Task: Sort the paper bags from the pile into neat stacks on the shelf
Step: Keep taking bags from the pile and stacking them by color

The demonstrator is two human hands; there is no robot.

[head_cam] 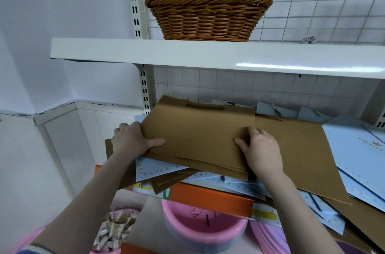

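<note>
Brown kraft paper bags (195,135), flat and stacked a few deep, lie on a mixed pile of light blue paper bags (360,156) and more brown ones on the lower shelf. The left hand (131,139) grips the stack's left edge, thumb on top and fingers tucked beneath. The right hand (260,149) rests on the stack's right side, thumb on top. Above, a woven wicker basket (208,17) sits on a white metal shelf (187,51). Below, a pink plastic basin (204,226) shows.

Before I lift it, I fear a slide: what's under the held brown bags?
Under the brown bags: light blue bags, more brown ones, an orange box. Anything deeper is covered.
</note>
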